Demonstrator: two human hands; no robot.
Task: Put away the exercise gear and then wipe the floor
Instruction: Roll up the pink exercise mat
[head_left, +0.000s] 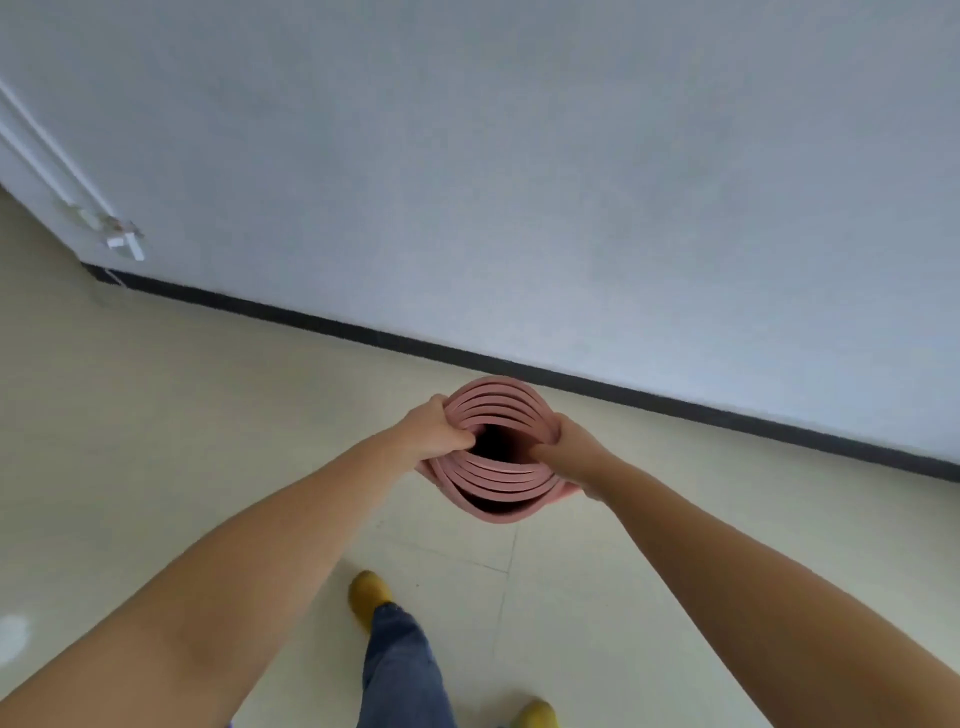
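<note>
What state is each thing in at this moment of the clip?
Pink mat: rolled up, seen end-on, coils loose, held by both hands near the wall.
Left hand: grip closed on the roll's left edge.
Right hand: grip closed on the roll's right edge.
Floor: tiled, no wiping visible.

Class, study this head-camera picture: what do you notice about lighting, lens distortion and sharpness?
Head view: soft, even light, no glare; wide-angle lens bows the black baseboard and stretches the forearms; the pink rolled mat between left hand and right hand is slightly soft.
</note>
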